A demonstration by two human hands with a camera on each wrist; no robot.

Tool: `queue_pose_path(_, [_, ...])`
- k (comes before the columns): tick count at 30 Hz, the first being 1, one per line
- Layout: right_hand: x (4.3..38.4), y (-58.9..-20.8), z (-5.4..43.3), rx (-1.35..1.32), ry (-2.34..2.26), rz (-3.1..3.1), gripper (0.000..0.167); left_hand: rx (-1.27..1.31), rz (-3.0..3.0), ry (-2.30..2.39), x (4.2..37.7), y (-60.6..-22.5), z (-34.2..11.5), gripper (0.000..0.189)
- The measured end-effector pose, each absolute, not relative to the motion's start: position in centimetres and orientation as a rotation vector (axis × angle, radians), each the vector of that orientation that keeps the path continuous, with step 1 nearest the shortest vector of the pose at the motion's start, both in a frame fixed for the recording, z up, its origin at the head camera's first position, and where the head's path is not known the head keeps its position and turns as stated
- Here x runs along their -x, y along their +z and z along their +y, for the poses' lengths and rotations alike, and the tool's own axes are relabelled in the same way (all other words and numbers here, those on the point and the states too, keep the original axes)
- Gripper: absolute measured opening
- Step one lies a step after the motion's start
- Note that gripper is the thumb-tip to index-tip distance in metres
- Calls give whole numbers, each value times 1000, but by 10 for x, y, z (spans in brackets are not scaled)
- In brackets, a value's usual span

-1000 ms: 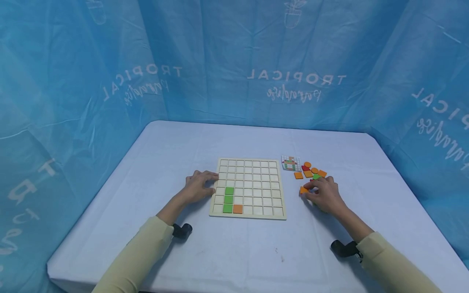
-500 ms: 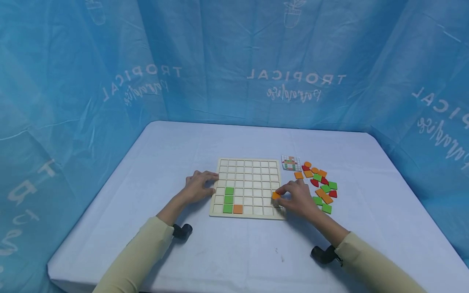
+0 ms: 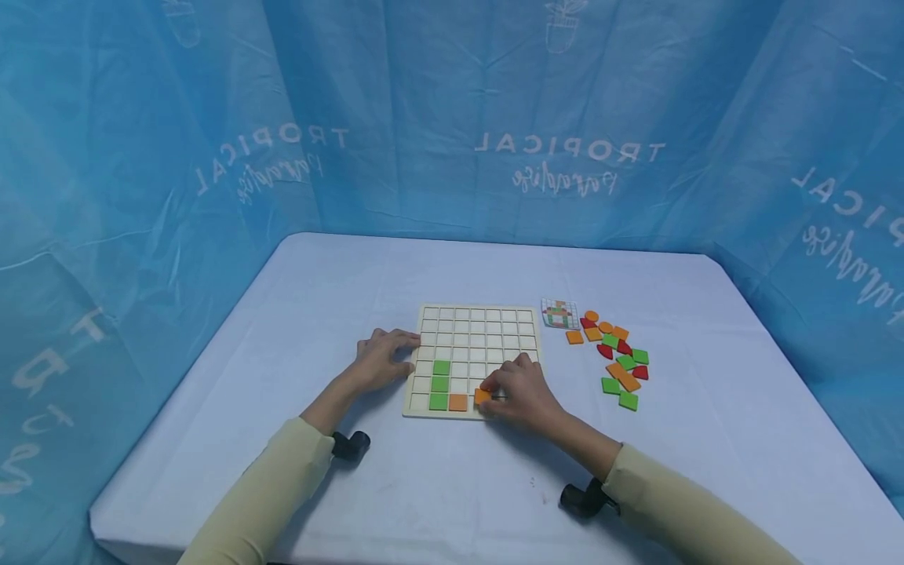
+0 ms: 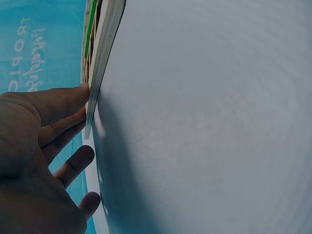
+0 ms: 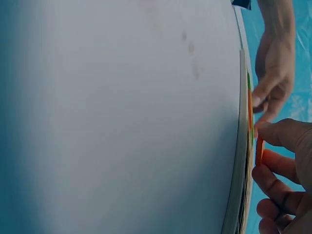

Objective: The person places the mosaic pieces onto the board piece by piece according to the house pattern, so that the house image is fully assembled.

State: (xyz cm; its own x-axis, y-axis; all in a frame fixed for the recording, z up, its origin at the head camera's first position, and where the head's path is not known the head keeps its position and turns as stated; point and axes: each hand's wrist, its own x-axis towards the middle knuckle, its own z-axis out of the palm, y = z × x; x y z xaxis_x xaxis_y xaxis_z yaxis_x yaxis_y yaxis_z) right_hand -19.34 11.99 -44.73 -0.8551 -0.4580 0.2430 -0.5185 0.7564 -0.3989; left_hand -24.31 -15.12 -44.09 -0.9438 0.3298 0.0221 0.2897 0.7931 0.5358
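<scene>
Seemingly placing orange square tile [image 3: 481,395], pinched between fingers of right hand [image 3: 524,395], over near row of pale wooden grid board [image 3: 463,340] | touching left edge with left hand [image 3: 381,359], fingers relaxed | probably needed: aligning, lowering

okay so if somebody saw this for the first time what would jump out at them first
Probably the pale grid board on the white table, with three green squares lined up in its second column from the left. Next, the right hand pinching an orange tile near the board's front edge. The scattered orange, red and green pieces to the board's right also stand out.
</scene>
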Motion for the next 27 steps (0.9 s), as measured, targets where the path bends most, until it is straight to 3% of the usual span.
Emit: queue_pose_path(27, [193, -452, 110, -848, 593, -2817, 19, -521, 2902, 856, 242, -440, -153, 44])
